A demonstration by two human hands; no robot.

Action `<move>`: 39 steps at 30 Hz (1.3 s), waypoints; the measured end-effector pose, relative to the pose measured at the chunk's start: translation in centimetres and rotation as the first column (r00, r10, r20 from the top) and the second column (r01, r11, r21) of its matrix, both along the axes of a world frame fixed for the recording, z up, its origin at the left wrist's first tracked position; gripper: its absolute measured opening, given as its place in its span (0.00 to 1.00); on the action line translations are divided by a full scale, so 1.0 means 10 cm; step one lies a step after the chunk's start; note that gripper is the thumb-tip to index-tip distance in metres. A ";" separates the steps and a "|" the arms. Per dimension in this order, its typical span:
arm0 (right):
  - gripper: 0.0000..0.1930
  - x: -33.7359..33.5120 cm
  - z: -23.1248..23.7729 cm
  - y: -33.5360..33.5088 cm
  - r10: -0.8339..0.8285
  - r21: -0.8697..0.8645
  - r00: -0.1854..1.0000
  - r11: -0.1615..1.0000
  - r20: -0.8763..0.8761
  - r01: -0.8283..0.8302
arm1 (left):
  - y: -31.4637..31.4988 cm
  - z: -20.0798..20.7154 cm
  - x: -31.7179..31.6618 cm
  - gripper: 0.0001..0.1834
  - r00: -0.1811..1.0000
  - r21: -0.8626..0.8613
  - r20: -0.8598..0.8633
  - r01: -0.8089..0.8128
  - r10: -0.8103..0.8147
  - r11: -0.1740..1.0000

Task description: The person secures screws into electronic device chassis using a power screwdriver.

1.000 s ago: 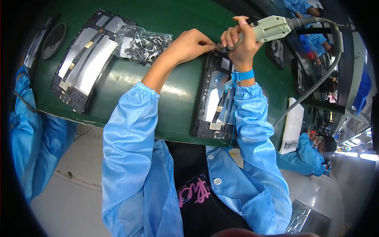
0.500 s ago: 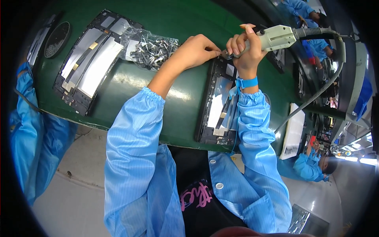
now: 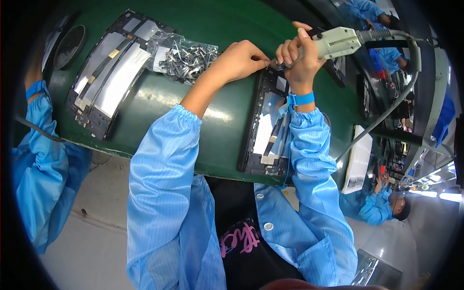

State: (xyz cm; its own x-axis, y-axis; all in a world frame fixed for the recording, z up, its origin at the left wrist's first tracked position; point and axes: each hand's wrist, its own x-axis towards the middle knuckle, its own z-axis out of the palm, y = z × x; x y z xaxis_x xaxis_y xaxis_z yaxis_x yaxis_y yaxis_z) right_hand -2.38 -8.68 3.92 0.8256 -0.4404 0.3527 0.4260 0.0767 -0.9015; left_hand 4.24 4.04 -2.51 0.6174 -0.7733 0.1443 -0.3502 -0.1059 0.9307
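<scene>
My right hand (image 3: 303,65) is wrapped round a pale grey electric screwdriver (image 3: 340,42), whose tip points left toward the far end of an opened tablet (image 3: 263,130). That tablet lies lengthwise on the green bench, with silvery panels and a dark ribbon strip inside its black frame. At its far left corner my left hand (image 3: 239,63) has thumb and fingertips pinched beside the screwdriver's tip. Whatever sits between those fingertips is too small to make out. Part of the tablet is covered by my right wrist and its blue strap.
Left of my arm is a clear bag (image 3: 189,62) of small metal parts, beside more opened tablets (image 3: 113,72). A round dark dish (image 3: 70,47) stands farther left, near a co-worker's blue sleeve (image 3: 41,121). The screwdriver's cable (image 3: 386,113) hangs at right, past a white slab (image 3: 357,157).
The co-worker's arm at the left has moved farther over the bench. My right hand and the screwdriver have shifted very slightly; my left hand stays at the tablet's corner.
</scene>
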 end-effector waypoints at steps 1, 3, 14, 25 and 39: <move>0.11 0.00 0.01 0.01 0.017 0.004 1.000 1.000 0.008 -0.017 | -0.01 0.00 0.00 0.13 1.000 -0.002 0.003 0.011 -0.011 1.000; 0.11 0.01 0.00 0.03 -0.022 -0.076 0.998 0.997 -0.052 0.018 | -0.01 0.01 0.02 0.13 1.000 0.021 0.019 0.018 -0.018 1.000; 0.07 0.03 0.03 0.04 -0.041 0.012 0.998 0.999 -0.056 0.041 | 0.00 0.10 0.02 0.14 0.999 0.096 -0.035 0.012 -0.009 0.995; 0.07 -0.04 0.06 0.02 -0.045 0.077 0.998 0.996 -0.051 0.049 | -0.06 0.30 -0.10 0.13 0.996 0.251 0.092 -0.043 0.020 0.967; 0.12 -0.07 0.04 -0.04 -0.036 -0.055 0.998 0.998 -0.055 0.033 | 0.78 0.68 -1.88 0.34 0.785 0.149 0.619 -0.094 -0.019 0.984</move>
State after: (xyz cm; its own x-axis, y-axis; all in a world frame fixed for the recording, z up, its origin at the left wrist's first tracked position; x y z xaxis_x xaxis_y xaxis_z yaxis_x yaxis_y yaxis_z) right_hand -3.09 -9.07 4.32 0.8293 -0.4507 0.3304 0.3761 0.0129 -0.9265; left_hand -14.53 11.86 4.33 0.4686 -0.7981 0.3787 -0.8350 -0.2602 0.4849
